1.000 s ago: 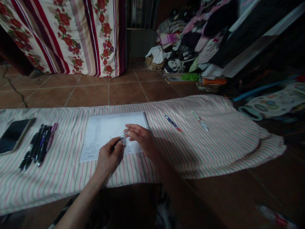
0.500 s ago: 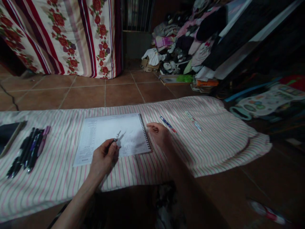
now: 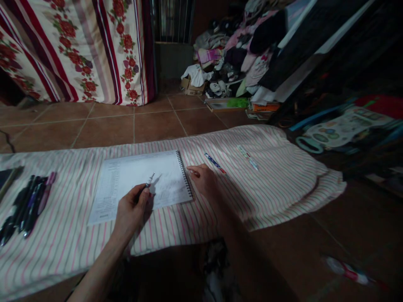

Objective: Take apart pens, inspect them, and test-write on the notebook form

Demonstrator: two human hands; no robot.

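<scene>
My left hand (image 3: 130, 207) is closed on a pen (image 3: 149, 180) whose pale tip end points up and away over the notebook. Just past the notebook's spiral edge rests my right hand (image 3: 204, 179), its fingers curled together; whatever they may hold is too small to make out. Under the left hand lies a spiral notebook (image 3: 163, 184) with a white page, faint marks near its middle and printed text along the left side. A blue pen (image 3: 215, 163) with a red end lies beyond my right hand. Farther right is a pale patterned pen (image 3: 248, 157).
Several dark pens and a purple one (image 3: 46, 193) lie on the striped cloth (image 3: 277, 180) at left, beside a dark flat object (image 3: 8, 180). A floral curtain (image 3: 75, 50) hangs behind. Clothes (image 3: 233, 58) are heaped beyond; a bottle (image 3: 348, 270) lies on the floor.
The whole view has shifted, so the table and things appear a little farther left. Both hands keep nearly the same pose over and beside the notebook.
</scene>
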